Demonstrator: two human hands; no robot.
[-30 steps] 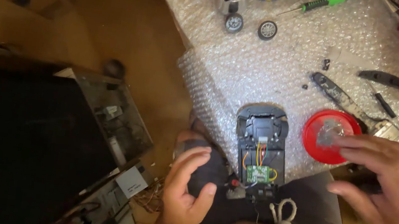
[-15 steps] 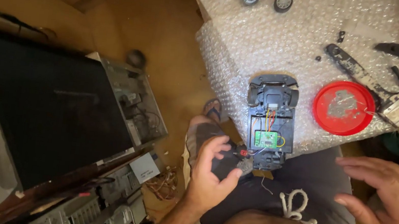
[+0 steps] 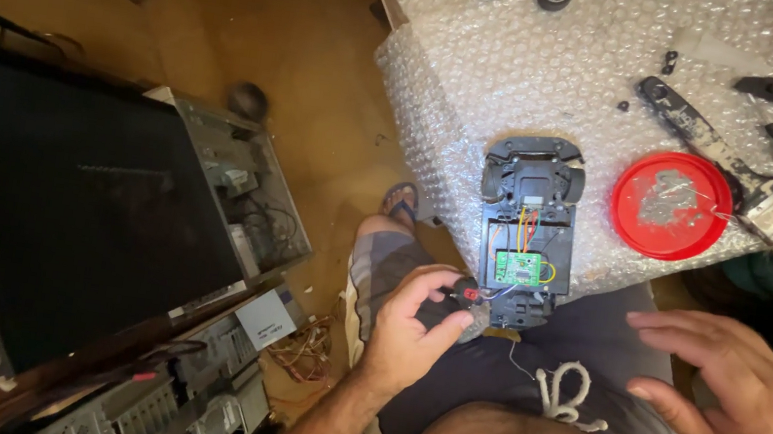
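The toy car chassis (image 3: 526,230) lay belly-up at the near edge of the bench (image 3: 485,71), its rear end hanging just over the person's lap. The left hand (image 3: 411,335) sat just behind and left of the chassis, its grip pinched together on a small dark battery pack (image 3: 462,295) with a red spot, which stayed tied to the chassis by thin wires (image 3: 494,294). The right hand (image 3: 739,413) hovered well to the right of the chassis, fingers spread apart and holding nothing.

The wires looked like the weak point: a tug of the pack away from the chassis could have torn them off the green circuit board (image 3: 518,267) at the middle of the chassis. The chassis itself sat on slippery bubble wrap right at the edge, so the same pull could have dragged it off onto the lap or the floor. The red lid (image 3: 672,205), just right of the chassis, could have been knocked by the free hand, scattering the small bits in it.
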